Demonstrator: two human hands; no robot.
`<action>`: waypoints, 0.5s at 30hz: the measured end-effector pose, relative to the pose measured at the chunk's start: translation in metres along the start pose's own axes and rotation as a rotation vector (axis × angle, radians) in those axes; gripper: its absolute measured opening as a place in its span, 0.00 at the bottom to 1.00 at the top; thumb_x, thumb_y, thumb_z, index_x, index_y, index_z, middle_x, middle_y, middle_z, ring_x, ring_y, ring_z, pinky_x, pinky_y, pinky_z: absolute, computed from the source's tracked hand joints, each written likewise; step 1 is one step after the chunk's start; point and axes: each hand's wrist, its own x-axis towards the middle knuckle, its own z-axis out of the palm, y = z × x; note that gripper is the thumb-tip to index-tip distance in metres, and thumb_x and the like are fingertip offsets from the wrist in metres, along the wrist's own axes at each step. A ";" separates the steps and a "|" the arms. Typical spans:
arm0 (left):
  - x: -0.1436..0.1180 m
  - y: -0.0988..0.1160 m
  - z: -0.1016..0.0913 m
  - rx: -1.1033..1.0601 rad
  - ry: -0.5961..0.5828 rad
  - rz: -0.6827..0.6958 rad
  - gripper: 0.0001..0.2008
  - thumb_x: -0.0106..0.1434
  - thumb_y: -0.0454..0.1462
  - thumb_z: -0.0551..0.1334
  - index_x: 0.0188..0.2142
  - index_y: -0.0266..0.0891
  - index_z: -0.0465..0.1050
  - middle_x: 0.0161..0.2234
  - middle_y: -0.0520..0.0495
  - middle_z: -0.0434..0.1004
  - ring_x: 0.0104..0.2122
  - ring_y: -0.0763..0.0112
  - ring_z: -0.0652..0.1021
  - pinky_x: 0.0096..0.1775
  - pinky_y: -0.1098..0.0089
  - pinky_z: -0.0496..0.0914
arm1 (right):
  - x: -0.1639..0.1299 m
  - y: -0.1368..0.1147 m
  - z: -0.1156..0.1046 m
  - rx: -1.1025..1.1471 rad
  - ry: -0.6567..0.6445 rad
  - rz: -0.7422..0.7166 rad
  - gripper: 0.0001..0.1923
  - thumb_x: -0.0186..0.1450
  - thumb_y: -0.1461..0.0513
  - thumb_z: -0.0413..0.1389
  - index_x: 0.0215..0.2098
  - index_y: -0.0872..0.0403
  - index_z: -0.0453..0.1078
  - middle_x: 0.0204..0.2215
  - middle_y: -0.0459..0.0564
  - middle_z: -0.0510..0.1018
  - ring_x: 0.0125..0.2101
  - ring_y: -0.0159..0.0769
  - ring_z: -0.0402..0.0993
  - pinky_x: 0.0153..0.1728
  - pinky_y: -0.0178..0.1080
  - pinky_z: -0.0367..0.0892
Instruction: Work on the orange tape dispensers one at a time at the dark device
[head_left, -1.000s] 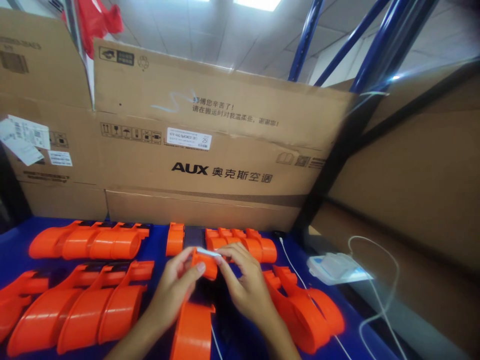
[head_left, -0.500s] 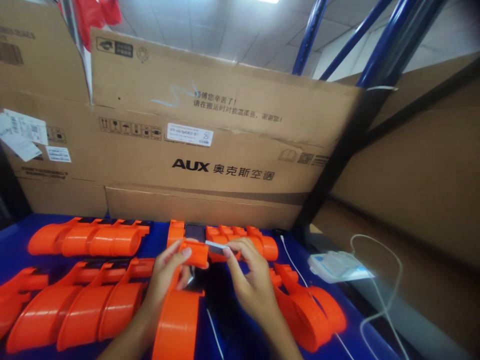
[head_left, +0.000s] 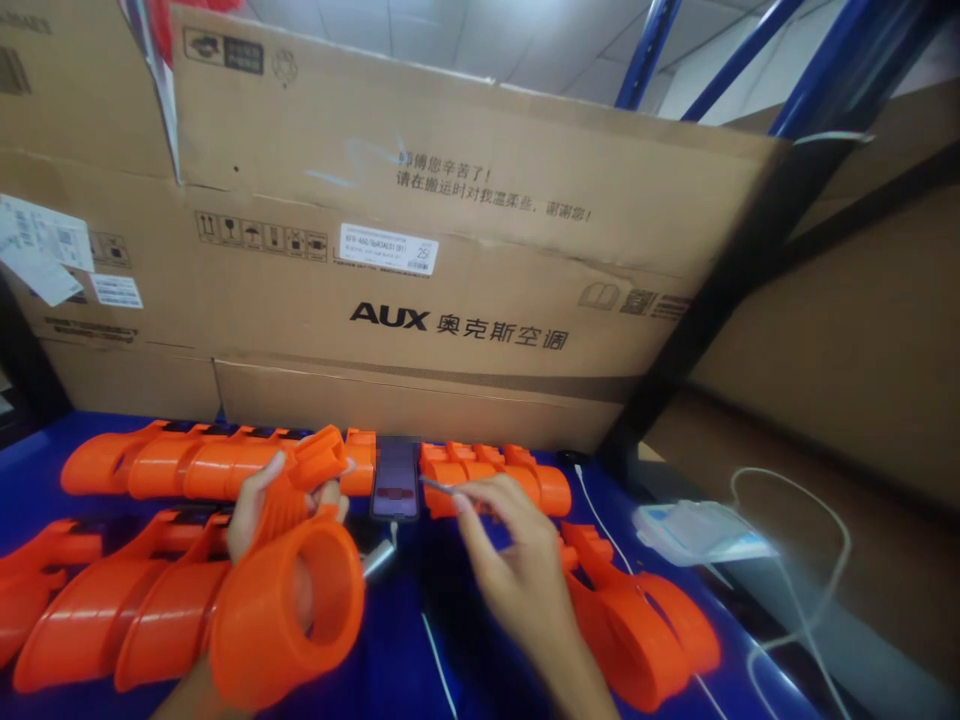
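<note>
My left hand [head_left: 251, 505] is wrapped round the neck of an orange plastic ring-shaped part [head_left: 251, 625]. Its wide round opening faces right and toward me, and the narrow slotted end points up. Some left fingers are hidden behind the part. My right hand [head_left: 517, 560] pinches a thin grey blade-like strip [head_left: 437, 487] between thumb and forefinger, its tip pointing left; the exact kind is unclear. The strip is apart from the orange part, and a phone [head_left: 395, 478] lies between and behind the two hands.
Rows of similar orange parts [head_left: 82, 620] lie on the blue table surface [head_left: 397, 640] at left, with more orange parts [head_left: 637, 630] at right. A clear plastic box [head_left: 701, 530] and white cables [head_left: 817, 600] sit at far right. Cardboard [head_left: 465, 390] stands behind.
My left hand has moved left with the orange part and turned it so that its ring opening shows. The strip has come away from the part's end. The phone is now uncovered.
</note>
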 end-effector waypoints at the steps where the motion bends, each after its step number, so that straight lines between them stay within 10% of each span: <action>1: -0.001 0.001 0.002 -0.027 0.036 -0.001 0.14 0.57 0.48 0.65 0.26 0.41 0.67 0.18 0.52 0.72 0.17 0.72 0.73 0.21 0.73 0.72 | -0.001 -0.002 0.005 -0.024 -0.094 -0.028 0.06 0.71 0.62 0.56 0.41 0.50 0.76 0.36 0.50 0.78 0.38 0.41 0.73 0.43 0.43 0.68; 7: -0.002 0.002 0.005 -0.063 0.062 -0.088 0.14 0.57 0.48 0.64 0.27 0.40 0.67 0.16 0.53 0.68 0.15 0.74 0.71 0.19 0.74 0.71 | -0.003 -0.010 0.028 -0.149 -0.406 -0.086 0.10 0.71 0.63 0.54 0.45 0.50 0.77 0.38 0.51 0.79 0.42 0.42 0.73 0.46 0.45 0.68; 15: 0.010 -0.005 -0.002 0.079 0.001 -0.007 0.15 0.59 0.49 0.65 0.27 0.42 0.67 0.19 0.54 0.71 0.17 0.74 0.72 0.21 0.74 0.71 | 0.002 -0.002 0.022 -0.074 -0.341 -0.038 0.10 0.73 0.60 0.53 0.45 0.50 0.77 0.39 0.51 0.81 0.41 0.43 0.75 0.47 0.47 0.67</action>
